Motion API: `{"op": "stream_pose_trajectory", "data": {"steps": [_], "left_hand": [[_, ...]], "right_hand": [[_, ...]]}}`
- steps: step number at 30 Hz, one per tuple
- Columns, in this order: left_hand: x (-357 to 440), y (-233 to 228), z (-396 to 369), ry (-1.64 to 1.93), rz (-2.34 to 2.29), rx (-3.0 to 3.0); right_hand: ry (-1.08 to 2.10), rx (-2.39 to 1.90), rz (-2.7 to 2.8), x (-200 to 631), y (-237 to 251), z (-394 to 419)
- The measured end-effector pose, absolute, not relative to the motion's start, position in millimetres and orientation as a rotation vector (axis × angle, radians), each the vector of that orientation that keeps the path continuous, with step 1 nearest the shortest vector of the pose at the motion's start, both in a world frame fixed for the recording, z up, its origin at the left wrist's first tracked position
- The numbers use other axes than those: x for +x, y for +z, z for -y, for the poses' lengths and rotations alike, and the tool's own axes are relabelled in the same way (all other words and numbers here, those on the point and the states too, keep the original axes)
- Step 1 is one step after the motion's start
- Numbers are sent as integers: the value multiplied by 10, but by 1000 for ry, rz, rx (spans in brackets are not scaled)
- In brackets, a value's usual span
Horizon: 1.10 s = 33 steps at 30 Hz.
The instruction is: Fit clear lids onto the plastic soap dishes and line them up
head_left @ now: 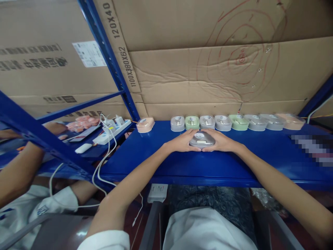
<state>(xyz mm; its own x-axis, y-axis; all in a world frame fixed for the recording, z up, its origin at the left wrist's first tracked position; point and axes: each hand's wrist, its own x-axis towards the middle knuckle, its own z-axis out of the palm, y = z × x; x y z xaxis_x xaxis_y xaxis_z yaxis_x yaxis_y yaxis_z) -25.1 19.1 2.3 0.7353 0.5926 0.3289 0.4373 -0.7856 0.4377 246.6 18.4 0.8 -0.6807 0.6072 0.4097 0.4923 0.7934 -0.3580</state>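
A grey rounded case (202, 139) with a glossy clear cover, a round white label and a pale oblong piece at its front is held just above or on the blue shelf (161, 166); I cannot tell which. My left hand (185, 141) wraps its left side, and my right hand (219, 140) closes round its right side. Both thumbs meet at the near edge. Right behind my hands stands a row of similar cases: a grey case (178, 123), a green case (192, 122), another green case (238, 122) and a peach case (289, 121) among them.
A single peach case (145, 125) stands apart at the left. White cables (100, 168) hang by a blue upright from a power strip (111, 132). A co-worker's arm (23, 170) is at the far left. Cardboard (182, 80) backs the shelf; a pixelated patch (314, 149) lies at right.
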Motion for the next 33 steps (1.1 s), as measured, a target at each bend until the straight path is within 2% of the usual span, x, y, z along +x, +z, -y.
{"op": "stream_pose_trajectory", "data": {"steps": [21, 33], "left_hand": [[-223, 25, -194, 693, -716, 2600], [-246, 53, -200, 660, -840, 2568]], "right_hand": [[269, -842, 2448, 2436, 1, -177], [255, -847, 2433, 2430, -25, -194]]}}
